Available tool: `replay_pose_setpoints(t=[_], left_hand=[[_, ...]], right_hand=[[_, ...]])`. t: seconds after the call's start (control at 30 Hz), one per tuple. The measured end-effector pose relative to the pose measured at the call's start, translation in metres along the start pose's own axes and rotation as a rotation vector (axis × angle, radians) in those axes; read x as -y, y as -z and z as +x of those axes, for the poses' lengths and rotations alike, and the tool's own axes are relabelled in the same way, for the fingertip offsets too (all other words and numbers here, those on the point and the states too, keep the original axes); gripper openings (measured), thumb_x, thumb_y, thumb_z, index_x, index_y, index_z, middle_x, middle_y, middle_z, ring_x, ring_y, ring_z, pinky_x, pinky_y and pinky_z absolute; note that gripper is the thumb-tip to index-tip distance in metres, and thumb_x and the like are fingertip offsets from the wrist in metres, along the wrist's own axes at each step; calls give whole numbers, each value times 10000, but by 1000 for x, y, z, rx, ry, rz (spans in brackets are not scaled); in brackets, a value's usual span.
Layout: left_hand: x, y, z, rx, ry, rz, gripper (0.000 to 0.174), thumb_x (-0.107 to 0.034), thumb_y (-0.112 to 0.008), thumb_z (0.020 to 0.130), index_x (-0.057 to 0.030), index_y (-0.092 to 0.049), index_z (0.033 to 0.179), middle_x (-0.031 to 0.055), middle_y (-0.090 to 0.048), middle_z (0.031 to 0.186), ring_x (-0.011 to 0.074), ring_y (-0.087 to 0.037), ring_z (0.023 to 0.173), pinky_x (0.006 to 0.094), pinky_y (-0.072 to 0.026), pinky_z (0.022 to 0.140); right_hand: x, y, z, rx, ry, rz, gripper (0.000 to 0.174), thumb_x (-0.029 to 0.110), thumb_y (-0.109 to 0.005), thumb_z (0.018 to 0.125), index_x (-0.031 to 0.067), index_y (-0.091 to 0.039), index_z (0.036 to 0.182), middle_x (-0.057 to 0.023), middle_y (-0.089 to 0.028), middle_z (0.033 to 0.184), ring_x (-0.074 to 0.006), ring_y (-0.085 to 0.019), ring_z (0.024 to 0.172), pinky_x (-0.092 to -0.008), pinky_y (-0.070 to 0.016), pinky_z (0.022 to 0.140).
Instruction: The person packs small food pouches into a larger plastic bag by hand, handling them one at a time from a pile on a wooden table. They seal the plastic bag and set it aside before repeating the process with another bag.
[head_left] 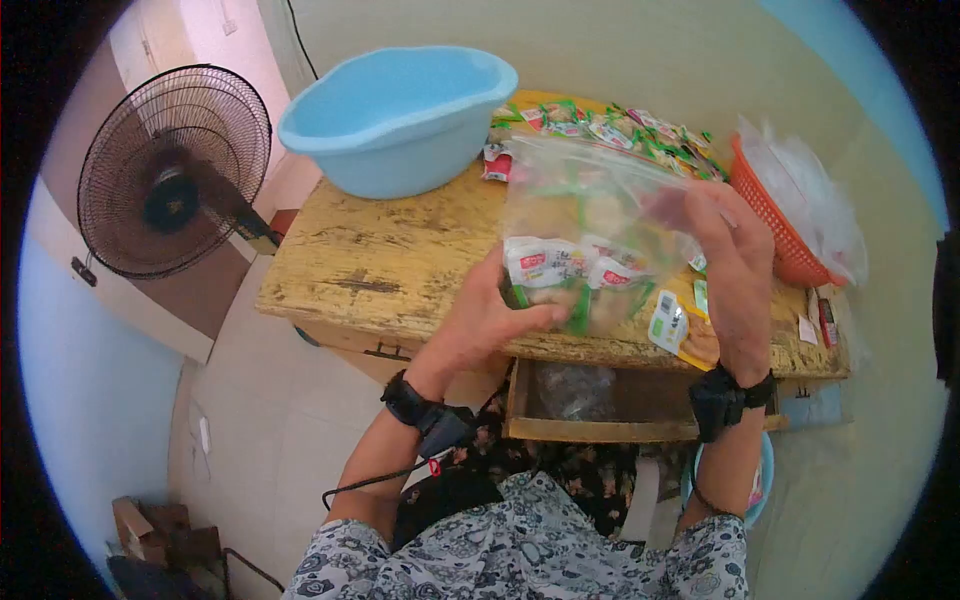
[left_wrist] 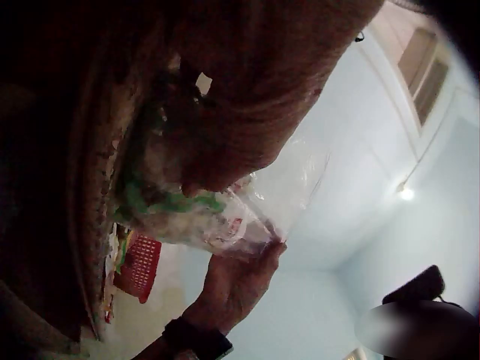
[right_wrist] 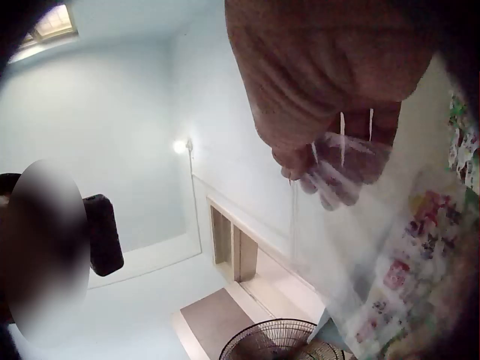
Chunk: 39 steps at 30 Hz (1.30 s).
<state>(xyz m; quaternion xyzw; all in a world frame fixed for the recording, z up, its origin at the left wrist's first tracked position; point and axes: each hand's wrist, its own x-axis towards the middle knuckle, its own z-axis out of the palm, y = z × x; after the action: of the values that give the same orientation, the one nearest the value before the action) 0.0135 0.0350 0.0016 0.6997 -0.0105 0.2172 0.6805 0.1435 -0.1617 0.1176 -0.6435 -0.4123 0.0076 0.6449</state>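
A clear zip bag (head_left: 585, 215) with several small white-and-green food packets (head_left: 545, 262) inside is held upright over the worn yellow table (head_left: 385, 250). My left hand (head_left: 485, 315) grips its lower left side, thumb across the front. At the upper right corner, my right hand (head_left: 735, 265) pinches the plastic near the bag's top edge. The right wrist view shows clear film between the fingers of the right hand (right_wrist: 330, 90). Below the bag, a yellow-and-white packet (head_left: 680, 325) lies at the table's front edge.
A large blue basin (head_left: 400, 150) stands at the back left. Behind the bag lies a spread of small packets (head_left: 640, 130). An orange basket (head_left: 770, 215) with clear plastic bags sits at the right. The drawer (head_left: 600, 430) below is pulled out. A fan (head_left: 175, 175) stands left of the table.
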Motion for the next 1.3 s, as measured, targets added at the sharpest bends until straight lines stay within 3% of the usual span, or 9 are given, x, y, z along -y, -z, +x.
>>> replay_pose_setpoints(t=[0.2, 0.3, 0.5, 0.7, 0.8, 1.0, 1.1, 1.2, 1.3], left_hand=[[-13, 1, -1, -89, -25, 20, 743, -190, -853, 802, -17, -499, 1432, 125, -643, 1293, 188, -583, 1215, 371, -463, 1056], [-29, 3, 13, -148, -264, 46, 577, -187, -798, 872, -10, -571, 1372, 106, -660, 1270, 168, -602, 1180, 350, -479, 1030], [-58, 16, 37, -259, -332, -91, 157, -115, -665, 988, 2, -717, 1079, 49, -736, 1043, 114, -657, 995, 281, -515, 909], [-85, 14, 52, -294, -454, -60, 133, -120, -679, 980, -6, -720, 1035, 49, -737, 984, 113, -668, 927, 276, -523, 873], [-75, 20, 53, -283, -362, -25, 146, -124, -697, 967, 5, -716, 1033, 47, -732, 967, 112, -670, 926, 269, -527, 855], [-103, 14, 46, -210, -351, -44, 181, -135, -756, 923, 9, -724, 1026, 37, -722, 954, 98, -656, 889, 252, -515, 822], [-105, 23, 53, -168, -273, 153, 168, -153, -788, 898, -5, -745, 964, 18, -711, 928, 78, -624, 851, 242, -495, 789], [-101, 34, 58, -210, -373, 321, 161, -169, -805, 882, -17, -756, 907, 5, -695, 881, 71, -598, 836, 252, -479, 771], [-102, 32, 55, -206, -328, 294, 182, -181, -802, 883, -8, -749, 893, 12, -688, 866, 77, -594, 839, 268, -475, 780]], right_hand=[[11, 1, -4, 37, 92, -85, 201, 143, -629, 1000, -17, -725, 1074, -98, -759, 1016, -169, -714, 967, -309, -546, 919], [7, -1, 0, 23, 71, -70, 199, 143, -638, 998, -16, -726, 1078, -94, -759, 1014, -164, -713, 966, -306, -546, 914], [4, 6, 3, -42, 75, -145, 185, 148, -649, 997, -9, -738, 1041, -85, -758, 1001, -149, -708, 949, -291, -546, 895], [4, 15, 12, -181, 161, -77, 154, 148, -671, 987, 7, -733, 980, -46, -743, 939, -105, -676, 871, -256, -530, 820], [-14, 21, 14, -61, 100, -79, 136, 137, -676, 982, 10, -723, 964, -27, -728, 907, -89, -659, 859, -240, -515, 794], [1, 11, 12, -78, 124, -102, 134, 139, -687, 972, 10, -716, 955, -20, -717, 888, -81, -657, 863, -240, -516, 777], [-2, 8, 16, -106, 119, -123, 133, 138, -688, 966, 8, -714, 955, -21, -713, 881, -80, -655, 853, -240, -516, 773], [-6, 13, 14, -119, 123, -196, 129, 135, -695, 953, 7, -714, 948, -21, -712, 876, -83, -651, 843, -240, -516, 779], [-6, 19, 13, -93, 141, -228, 132, 137, -702, 944, 6, -714, 937, -19, -711, 874, -88, -649, 835, -246, -515, 782]])
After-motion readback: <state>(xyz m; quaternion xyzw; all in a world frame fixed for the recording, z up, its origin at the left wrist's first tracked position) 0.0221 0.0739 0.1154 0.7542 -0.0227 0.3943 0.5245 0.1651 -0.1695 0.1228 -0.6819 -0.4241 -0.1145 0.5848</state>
